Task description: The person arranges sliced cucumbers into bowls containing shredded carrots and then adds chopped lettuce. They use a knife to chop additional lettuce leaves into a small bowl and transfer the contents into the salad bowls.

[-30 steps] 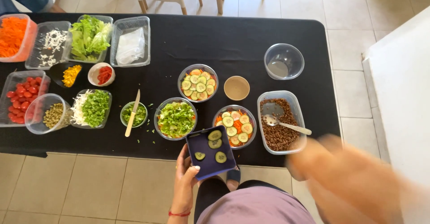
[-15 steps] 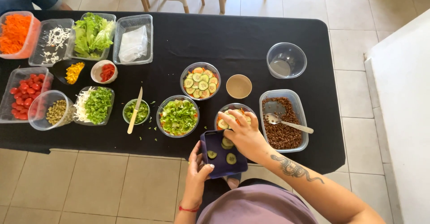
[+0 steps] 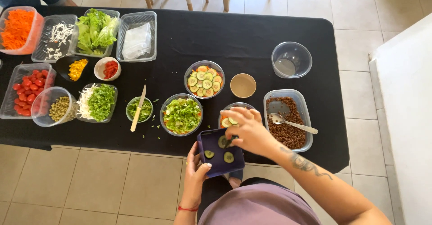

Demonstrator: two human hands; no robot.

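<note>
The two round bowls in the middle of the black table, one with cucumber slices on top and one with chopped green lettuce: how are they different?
The round bowl topped with cucumber slices shows a neat ring of pale green discs over orange bits; the round bowl of chopped lettuce shows a loose bright green heap. The cucumber bowl stands farther from the person; the lettuce bowl sits nearer the table's front edge. Both are round, of similar size, filled and untouched.

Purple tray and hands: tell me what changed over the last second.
The right hand swept in from the lower right, reached the salad bowl half a second ago, and has now drawn back to the purple tray, fingertips on a cucumber slice. The left hand kept holding the tray's near edge. The three slices and the other bowls stayed put.
</note>
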